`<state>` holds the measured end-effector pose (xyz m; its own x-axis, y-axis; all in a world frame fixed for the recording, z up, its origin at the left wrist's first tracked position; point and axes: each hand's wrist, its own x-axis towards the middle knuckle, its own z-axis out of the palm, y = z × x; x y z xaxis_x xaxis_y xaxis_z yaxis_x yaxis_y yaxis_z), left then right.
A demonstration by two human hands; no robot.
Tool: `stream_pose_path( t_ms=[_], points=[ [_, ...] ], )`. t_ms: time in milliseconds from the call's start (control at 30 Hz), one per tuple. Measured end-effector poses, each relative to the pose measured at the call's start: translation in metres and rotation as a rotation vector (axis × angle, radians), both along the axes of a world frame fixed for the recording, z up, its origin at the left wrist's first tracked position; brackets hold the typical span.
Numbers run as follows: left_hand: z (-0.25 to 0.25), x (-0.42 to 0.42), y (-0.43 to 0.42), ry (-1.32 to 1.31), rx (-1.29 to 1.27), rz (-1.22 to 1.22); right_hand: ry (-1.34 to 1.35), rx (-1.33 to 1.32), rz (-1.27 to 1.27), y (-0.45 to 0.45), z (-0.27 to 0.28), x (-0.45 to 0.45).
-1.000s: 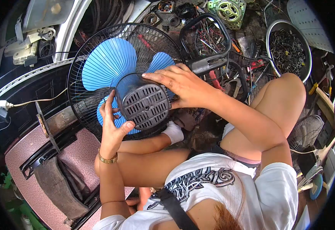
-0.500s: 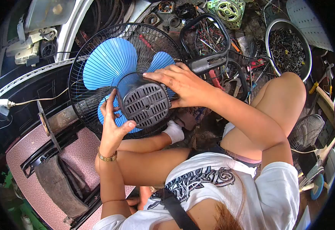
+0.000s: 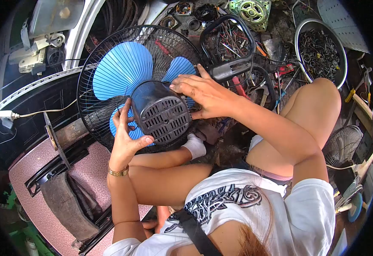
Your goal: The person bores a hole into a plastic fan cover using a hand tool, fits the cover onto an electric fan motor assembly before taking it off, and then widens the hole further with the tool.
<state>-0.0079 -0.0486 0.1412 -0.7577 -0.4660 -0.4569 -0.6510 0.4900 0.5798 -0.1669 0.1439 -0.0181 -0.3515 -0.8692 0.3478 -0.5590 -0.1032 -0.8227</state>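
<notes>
A black slotted motor cover sits at the back of a fan, in front of its blue blades and black wire cage. My left hand grips the cover's left side, thumb at its lower edge and fingers along the side. On the upper right of the cover, my right hand rests with its thumb and fingertips against the housing, its index finger raised a little. Both hands hold the cover between them. The fan's far side is hidden behind the cage.
A metal bowl of small dark parts stands at upper right. Tools and screwdrivers lie around a black fan stand. A pink board bearing a dark strap is at lower left. A green motor part lies at the top.
My right hand's fingers have shifted slightly right along the cover and spread a little. The cover has turned or tilted slightly. My left hand keeps its hold.
</notes>
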Motion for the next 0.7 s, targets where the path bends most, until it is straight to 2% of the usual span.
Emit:
stream_pose_path(
  t_ms=[700],
  points=[
    [-0.0060,0.0008,0.0002,0.026,0.014,0.006,-0.016,0.027,0.032,-0.0002,-0.0049,-0.0031]
  ],
)
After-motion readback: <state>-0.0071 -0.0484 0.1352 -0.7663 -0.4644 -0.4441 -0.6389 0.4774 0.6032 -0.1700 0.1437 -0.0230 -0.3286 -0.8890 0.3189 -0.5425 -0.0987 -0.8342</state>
